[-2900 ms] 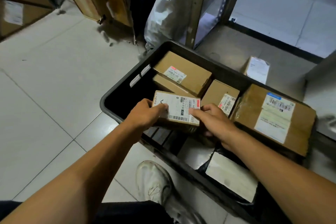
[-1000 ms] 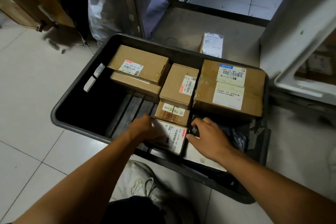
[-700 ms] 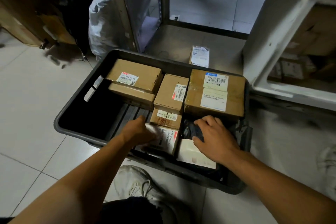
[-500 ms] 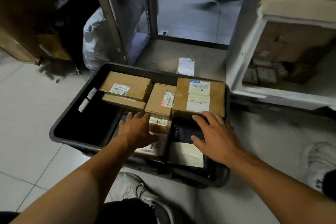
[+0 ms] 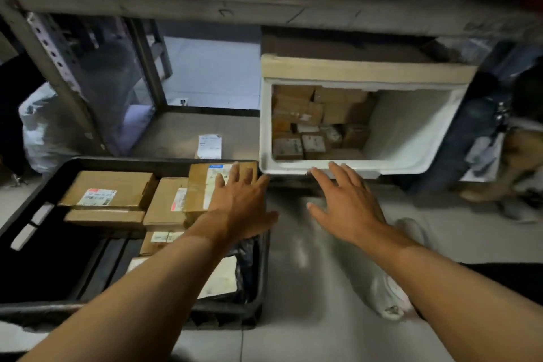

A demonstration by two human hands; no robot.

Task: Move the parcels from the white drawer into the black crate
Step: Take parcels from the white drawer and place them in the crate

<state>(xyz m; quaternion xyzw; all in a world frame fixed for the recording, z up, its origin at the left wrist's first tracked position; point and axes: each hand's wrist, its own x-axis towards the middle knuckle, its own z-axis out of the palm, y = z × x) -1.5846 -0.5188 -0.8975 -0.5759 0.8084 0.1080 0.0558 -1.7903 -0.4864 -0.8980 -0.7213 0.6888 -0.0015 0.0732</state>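
The black crate (image 5: pixel 44 307) sits on the floor at the left, holding several brown parcels (image 5: pixel 108 189). The white drawer (image 5: pixel 411 132) stands open at the upper right, with several small brown parcels (image 5: pixel 305 123) piled in its left half. My left hand (image 5: pixel 239 204) hovers with fingers spread over the crate's right end, above the big labelled parcel (image 5: pixel 199 182). My right hand (image 5: pixel 348 204) reaches out flat, its fingertips at the drawer's front rim. Both hands hold nothing.
A metal shelf rack (image 5: pixel 58 67) rises behind the crate, with a low shelf board carrying a small white parcel (image 5: pixel 209 146). A white plastic bag (image 5: pixel 38 132) sits at the left. My white shoe (image 5: pixel 390 288) is on the floor under my right arm.
Both hands have let go of the labelled parcel, left lying in the crate's near end, and have lifted up and rightwards toward the drawer. The view has swung up to the shelf.
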